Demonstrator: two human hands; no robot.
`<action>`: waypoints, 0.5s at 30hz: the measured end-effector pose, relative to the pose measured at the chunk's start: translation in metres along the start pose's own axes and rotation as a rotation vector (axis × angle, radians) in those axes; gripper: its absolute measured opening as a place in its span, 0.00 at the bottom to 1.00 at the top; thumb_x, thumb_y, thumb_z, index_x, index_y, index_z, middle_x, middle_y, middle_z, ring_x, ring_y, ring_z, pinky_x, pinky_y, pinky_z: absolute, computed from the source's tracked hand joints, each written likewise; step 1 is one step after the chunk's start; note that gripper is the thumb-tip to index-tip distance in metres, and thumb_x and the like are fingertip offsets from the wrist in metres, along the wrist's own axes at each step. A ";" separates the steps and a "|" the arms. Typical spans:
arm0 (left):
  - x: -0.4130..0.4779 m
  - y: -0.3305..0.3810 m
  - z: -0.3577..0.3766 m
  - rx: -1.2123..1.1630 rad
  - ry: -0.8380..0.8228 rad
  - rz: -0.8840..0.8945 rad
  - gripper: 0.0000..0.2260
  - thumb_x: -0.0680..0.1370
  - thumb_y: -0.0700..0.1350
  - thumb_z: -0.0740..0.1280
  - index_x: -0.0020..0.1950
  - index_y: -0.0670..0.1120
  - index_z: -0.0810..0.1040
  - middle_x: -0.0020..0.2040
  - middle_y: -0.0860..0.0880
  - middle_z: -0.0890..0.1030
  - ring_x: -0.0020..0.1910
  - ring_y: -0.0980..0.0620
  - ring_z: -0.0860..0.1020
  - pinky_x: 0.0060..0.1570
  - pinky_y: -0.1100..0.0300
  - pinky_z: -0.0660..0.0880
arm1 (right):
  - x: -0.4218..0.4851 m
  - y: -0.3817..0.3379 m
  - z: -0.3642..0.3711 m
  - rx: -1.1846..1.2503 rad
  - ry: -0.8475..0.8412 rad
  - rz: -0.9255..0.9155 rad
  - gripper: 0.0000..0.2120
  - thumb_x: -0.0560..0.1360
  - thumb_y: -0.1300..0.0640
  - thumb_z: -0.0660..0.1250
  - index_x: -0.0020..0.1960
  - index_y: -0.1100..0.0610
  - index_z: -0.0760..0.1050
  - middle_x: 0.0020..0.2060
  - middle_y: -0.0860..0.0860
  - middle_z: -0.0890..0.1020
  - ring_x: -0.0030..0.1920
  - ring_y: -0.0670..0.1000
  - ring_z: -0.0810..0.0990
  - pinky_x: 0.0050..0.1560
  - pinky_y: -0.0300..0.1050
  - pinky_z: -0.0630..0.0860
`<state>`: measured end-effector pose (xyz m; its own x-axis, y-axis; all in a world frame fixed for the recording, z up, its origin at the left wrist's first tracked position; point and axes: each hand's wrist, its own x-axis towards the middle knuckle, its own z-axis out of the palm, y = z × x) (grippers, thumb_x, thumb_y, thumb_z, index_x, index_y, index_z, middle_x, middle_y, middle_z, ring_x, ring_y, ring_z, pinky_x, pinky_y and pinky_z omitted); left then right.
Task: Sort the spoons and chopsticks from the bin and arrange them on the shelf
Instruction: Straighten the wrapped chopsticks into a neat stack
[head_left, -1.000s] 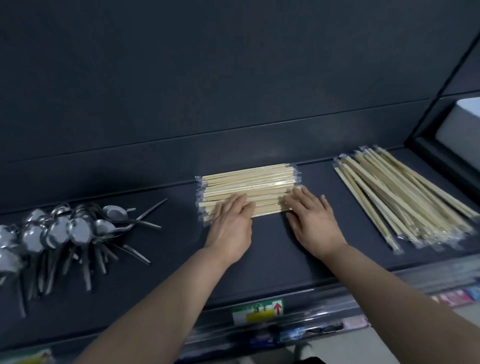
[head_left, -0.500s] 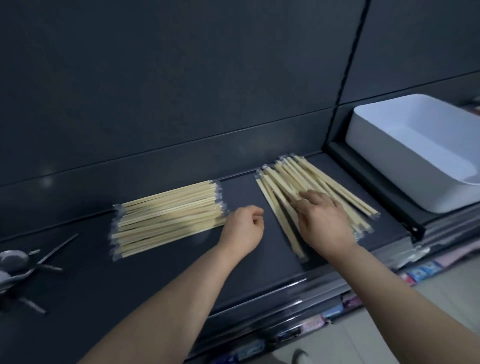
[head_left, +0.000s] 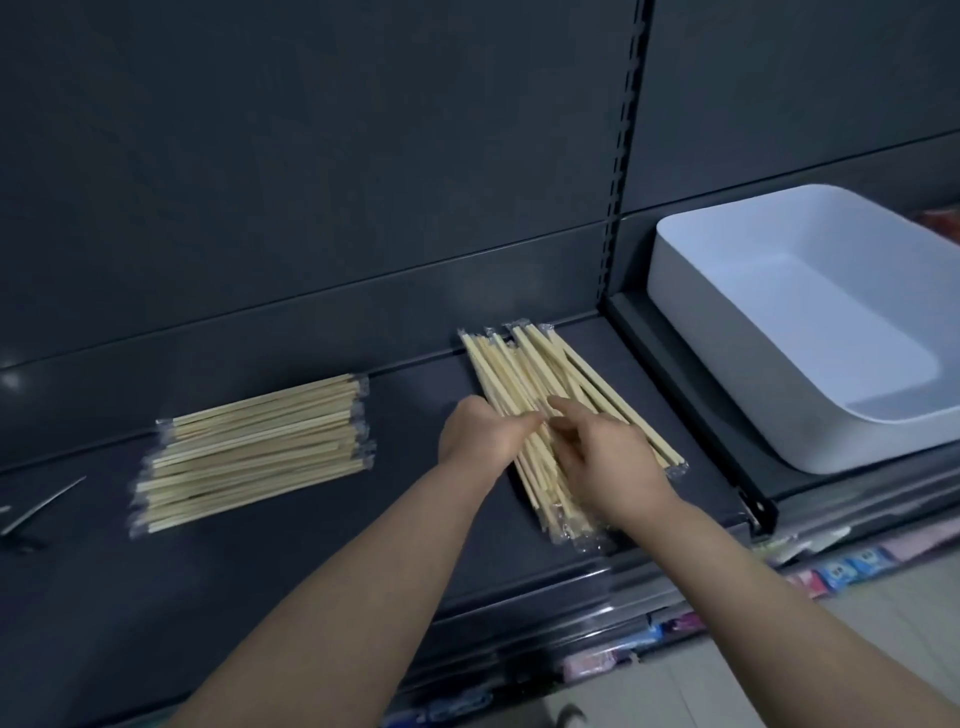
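The loose chopsticks (head_left: 524, 364) are lying fanned on the shelf (head_left: 415, 519), between the squared stack (head_left: 254, 452) and the white bin (head_left: 727, 338). I'm curling both sets of fingers round them at mid-length, left hand (head_left: 483, 436) and right hand (head_left: 608, 457) meeting. I'm judging they're needing gathering parallel, squeezed firmly since they're film-wrapped and slippery, ends nudged flush.
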<state>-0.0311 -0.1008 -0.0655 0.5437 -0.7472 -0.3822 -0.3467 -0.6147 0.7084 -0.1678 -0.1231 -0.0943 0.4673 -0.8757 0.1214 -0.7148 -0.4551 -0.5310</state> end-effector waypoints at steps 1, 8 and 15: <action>0.000 0.002 0.001 -0.007 -0.011 -0.010 0.20 0.70 0.54 0.73 0.32 0.47 0.64 0.27 0.52 0.66 0.26 0.52 0.68 0.29 0.60 0.67 | 0.000 0.002 -0.002 0.022 -0.012 0.001 0.21 0.79 0.56 0.61 0.71 0.49 0.66 0.55 0.47 0.83 0.56 0.52 0.80 0.61 0.51 0.73; 0.006 -0.008 -0.022 -0.249 0.005 -0.070 0.06 0.74 0.44 0.69 0.43 0.42 0.77 0.41 0.43 0.81 0.37 0.48 0.80 0.38 0.55 0.79 | 0.009 -0.006 -0.010 0.013 0.010 0.000 0.21 0.78 0.58 0.60 0.70 0.49 0.68 0.54 0.47 0.83 0.56 0.51 0.79 0.59 0.49 0.74; -0.003 -0.020 -0.051 -0.450 -0.022 0.151 0.07 0.79 0.41 0.66 0.57 0.44 0.78 0.48 0.46 0.82 0.46 0.50 0.81 0.43 0.60 0.77 | 0.026 -0.050 -0.008 0.515 -0.173 0.053 0.29 0.80 0.50 0.61 0.77 0.54 0.55 0.69 0.49 0.71 0.68 0.48 0.71 0.67 0.41 0.66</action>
<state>0.0128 -0.0737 -0.0483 0.4946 -0.8280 -0.2642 -0.0524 -0.3318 0.9419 -0.1246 -0.1242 -0.0583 0.5474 -0.8362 -0.0333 -0.4125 -0.2350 -0.8801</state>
